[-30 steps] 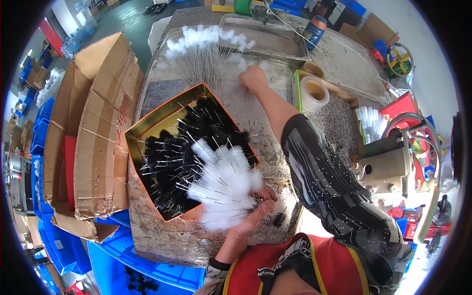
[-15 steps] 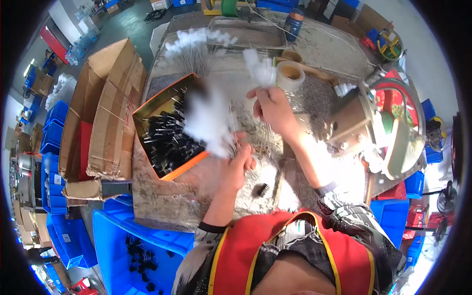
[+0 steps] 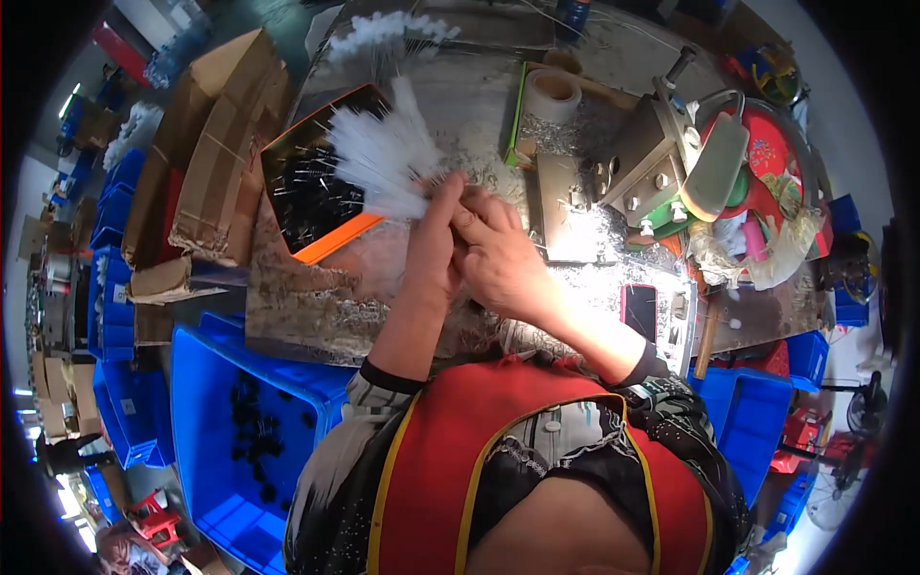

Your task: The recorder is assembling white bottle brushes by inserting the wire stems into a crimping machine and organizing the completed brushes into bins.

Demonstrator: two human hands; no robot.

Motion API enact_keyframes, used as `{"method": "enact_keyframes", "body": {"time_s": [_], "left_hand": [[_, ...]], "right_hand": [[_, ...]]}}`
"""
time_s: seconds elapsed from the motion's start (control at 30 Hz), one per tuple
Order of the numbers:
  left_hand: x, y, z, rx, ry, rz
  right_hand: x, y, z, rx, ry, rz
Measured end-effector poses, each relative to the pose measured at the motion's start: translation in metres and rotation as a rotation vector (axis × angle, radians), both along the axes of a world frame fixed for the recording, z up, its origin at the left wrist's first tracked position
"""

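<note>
My left hand (image 3: 430, 251) is closed round the lower end of a fanned bundle of white-bristled wire brushes (image 3: 381, 158). Pressed against it from the right, my right hand (image 3: 506, 251) has its fingers curled at the same end of the bundle. The wire stems are mostly hidden inside the two hands. The white heads point up and left, partly over an orange-rimmed box (image 3: 337, 240) filled with small black brushes (image 3: 305, 196). Farther back on the worktable (image 3: 316, 321) lies another spread of white-tipped brushes (image 3: 388, 31).
Right of my hands stands a metal machine (image 3: 637, 158) with a rounded guard (image 3: 717, 168). Near it are a tape roll (image 3: 554, 94), a flat metal plate (image 3: 567, 206) and a phone-like dark slab (image 3: 639, 311). Cardboard boxes (image 3: 216, 144) and a blue bin (image 3: 216, 422) flank the table's left.
My right hand has come down and left with its smaller white bunch to meet my left hand. The white brushes now form one bundle at the joined hands. The view has shifted.
</note>
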State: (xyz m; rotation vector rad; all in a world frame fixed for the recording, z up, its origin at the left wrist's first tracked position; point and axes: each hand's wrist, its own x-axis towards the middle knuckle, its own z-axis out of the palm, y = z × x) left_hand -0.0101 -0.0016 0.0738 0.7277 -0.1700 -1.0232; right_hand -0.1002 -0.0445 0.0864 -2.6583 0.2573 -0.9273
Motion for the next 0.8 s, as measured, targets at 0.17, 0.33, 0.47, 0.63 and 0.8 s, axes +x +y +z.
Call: {"method": "enact_keyframes", "body": {"time_s": [0.17, 0.33, 0.47, 0.63, 0.8], "left_hand": [[0.017, 0.011, 0.007, 0.143, -0.563, 0.177], [0.025, 0.032, -0.026, 0.259, -1.824, -0.045], [0.021, 0.023, -0.082, -0.009, -1.62, 0.189], [0.02, 0.018, -0.093, 0.275, -0.784, -0.1], [0.017, 0.01, -0.075, 0.179, -1.194, 0.038]], "right_hand": [[-0.025, -0.026, 0.057, 0.229, -0.215, 0.076], [-0.017, -0.044, 0.093, 0.514, -0.529, 0.181], [-0.002, -0.041, 0.052, 0.545, -0.145, 0.222], [-0.006, -0.05, 0.05, 0.641, -0.072, 0.19], [-0.009, -0.037, 0.067, 0.267, -0.145, 0.147]]}}
